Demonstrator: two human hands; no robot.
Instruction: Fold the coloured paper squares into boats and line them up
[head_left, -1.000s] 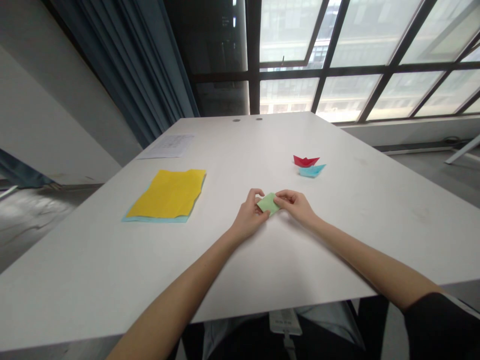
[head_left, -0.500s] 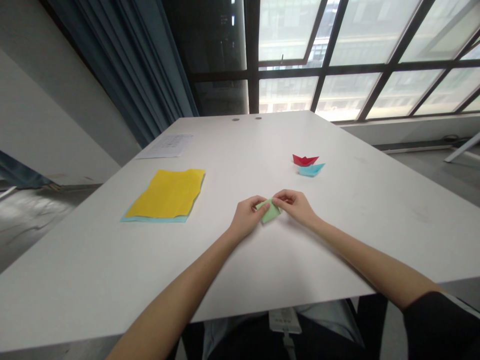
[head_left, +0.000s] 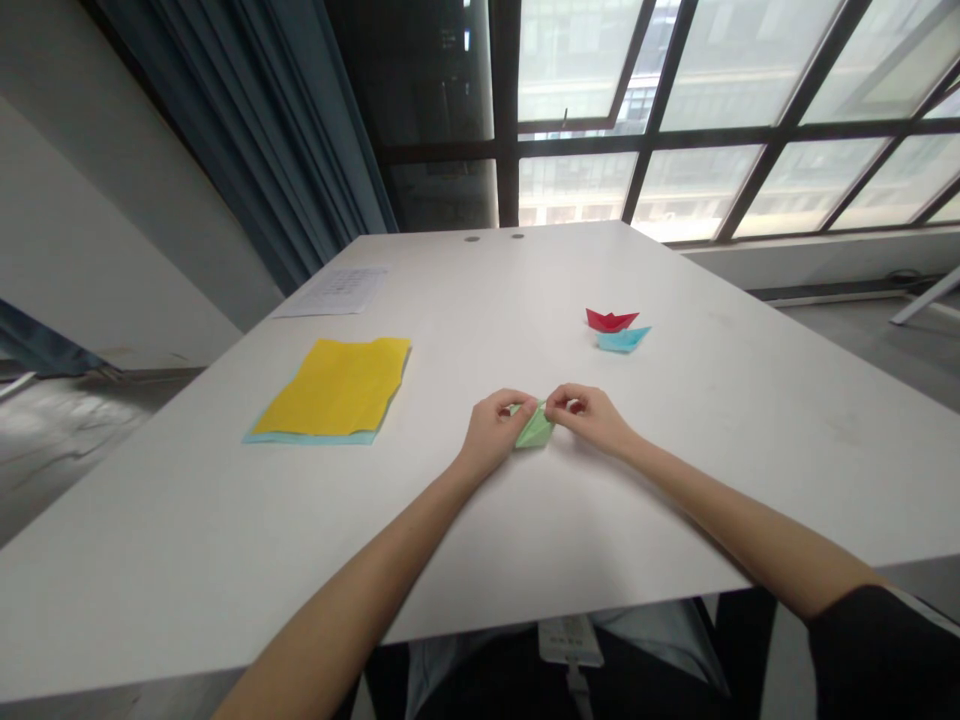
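One green folded paper [head_left: 535, 432], pinched at both sides
Left hand [head_left: 493, 428] and right hand [head_left: 589, 414] each nip it between thumb and fingers, at the near side of the counter [head_left: 510, 560]; beyond sit two paper boats, one red [head_left: 611, 322], one blue [head_left: 624, 341].
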